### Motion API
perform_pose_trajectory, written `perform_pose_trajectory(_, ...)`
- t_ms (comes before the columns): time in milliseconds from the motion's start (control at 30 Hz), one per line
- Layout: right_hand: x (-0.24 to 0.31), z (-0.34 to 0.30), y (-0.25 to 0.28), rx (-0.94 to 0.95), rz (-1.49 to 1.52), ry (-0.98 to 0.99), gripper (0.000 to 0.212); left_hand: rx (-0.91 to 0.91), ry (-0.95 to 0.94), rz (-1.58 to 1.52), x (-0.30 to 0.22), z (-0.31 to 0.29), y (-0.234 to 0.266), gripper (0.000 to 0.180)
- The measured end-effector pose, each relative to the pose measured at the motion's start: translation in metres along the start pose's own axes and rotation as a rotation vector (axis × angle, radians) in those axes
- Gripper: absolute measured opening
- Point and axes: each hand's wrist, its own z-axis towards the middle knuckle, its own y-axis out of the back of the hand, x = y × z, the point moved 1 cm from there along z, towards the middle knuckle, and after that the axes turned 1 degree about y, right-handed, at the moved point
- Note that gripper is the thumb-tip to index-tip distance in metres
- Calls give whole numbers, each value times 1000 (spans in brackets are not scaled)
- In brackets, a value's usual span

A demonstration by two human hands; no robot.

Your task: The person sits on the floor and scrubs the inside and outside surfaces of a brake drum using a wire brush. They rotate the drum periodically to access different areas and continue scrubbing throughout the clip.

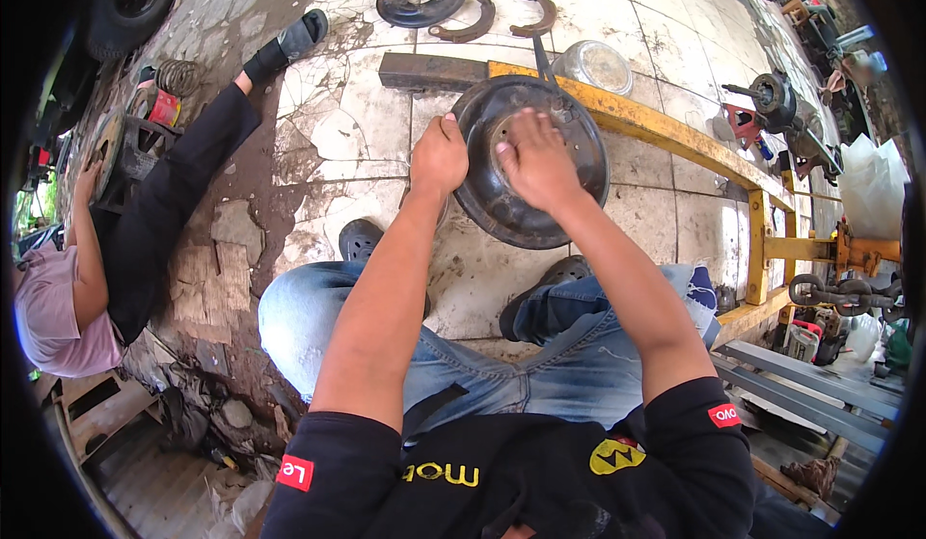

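My left hand (441, 155) pinches the brake backing plate (511, 219) by its rim, presumably steadying it (the yellow beam (675, 146) runs behind), while my right hand (537, 160) lies flat, thumb apart.

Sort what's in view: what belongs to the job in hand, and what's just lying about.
In the job:
black round plate, left hand at its rim, right hand on its face
probably the second disc and curved pieces

Lying about, it seems:
coil spring
whitish plastic bag

Floor tiles (352, 139): brightly lit, palest toward top
Black disc (516, 209): soft sheen
Tyre (135, 4): dark, fisheye-stretched
Lower-left clutter (193, 423): dim, possibly blurred
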Motion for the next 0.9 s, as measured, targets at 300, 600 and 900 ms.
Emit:
perform_pose_trajectory(300,6,-6,2,3,131,81,54,17,5,11,1,2,1,51)
perform_pose_trajectory(600,-1,0,0,-1,123,6,52,24,1,21,-2,-2,-1,51)
perform_pose_trajectory(900,1,-3,4,-17,125,26,50,28,2,8,-3,0,1,51)
